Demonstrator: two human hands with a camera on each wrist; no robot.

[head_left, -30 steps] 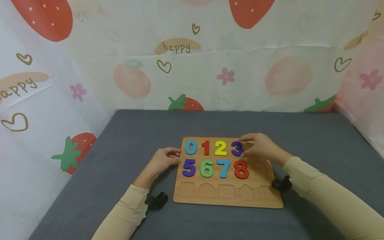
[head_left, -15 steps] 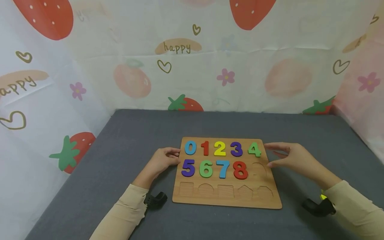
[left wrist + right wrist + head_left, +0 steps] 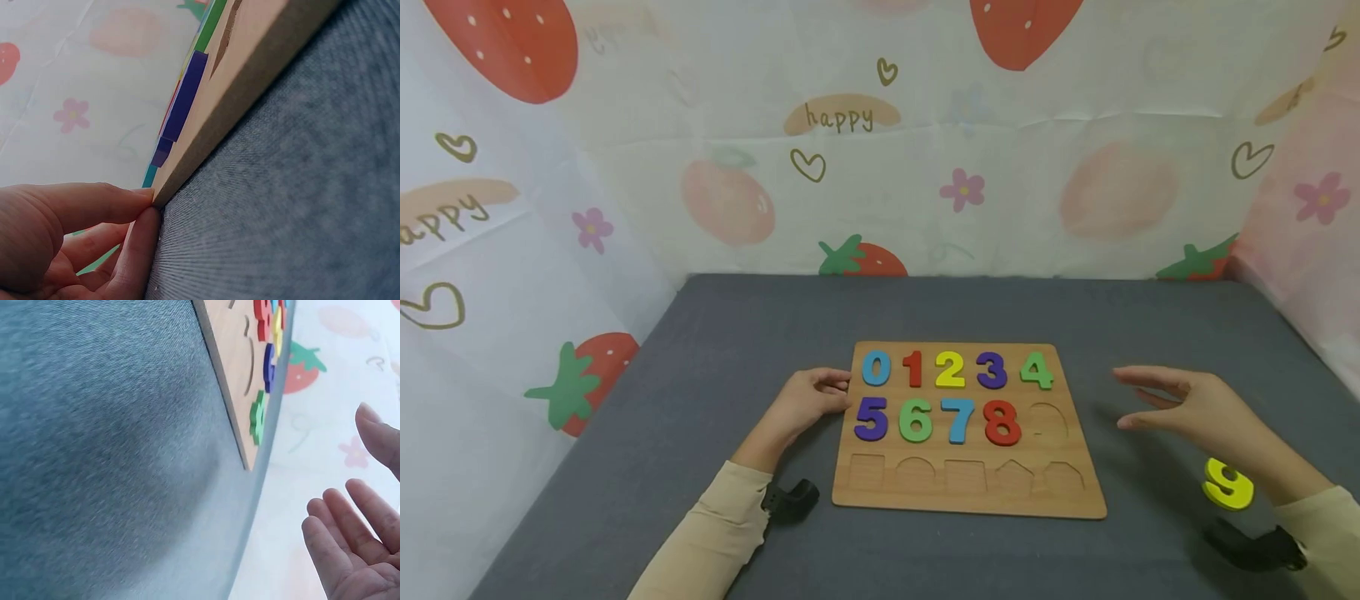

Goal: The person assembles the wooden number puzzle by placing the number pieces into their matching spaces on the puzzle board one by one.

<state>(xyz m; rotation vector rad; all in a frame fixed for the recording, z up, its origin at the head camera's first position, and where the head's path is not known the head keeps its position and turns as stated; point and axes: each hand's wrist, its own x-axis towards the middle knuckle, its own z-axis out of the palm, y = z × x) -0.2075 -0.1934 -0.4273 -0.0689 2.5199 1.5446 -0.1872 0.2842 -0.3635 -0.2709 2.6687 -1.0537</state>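
Note:
A wooden number puzzle board (image 3: pixel 925 492) lies on the table, with coloured numbers 0 to 8 seated in its upper two rows. The green 4 (image 3: pixel 1037 371) sits at the top right, the red 8 (image 3: pixel 1002 423) below and left of it. My left hand (image 3: pixel 805 402) pinches the board's left edge between thumb and finger, as the left wrist view shows close up. To the right of the board, my right hand (image 3: pixel 1198 408) is raised with fingers spread and nothing in them. Near that wrist lies a yellow 9 (image 3: pixel 1228 484) on the table.
An outlined recess (image 3: pixel 1048 423) shows right of the 8, and several shape recesses (image 3: pixel 965 477) line the bottom row. Grey cloth covers the table (image 3: pixel 775 317). A printed curtain (image 3: pixel 880 200) stands behind it and at both sides.
My right hand has let go of the green 4 at the board's top right and moved off to the right, bringing the yellow 9 into sight. The left hand stays put.

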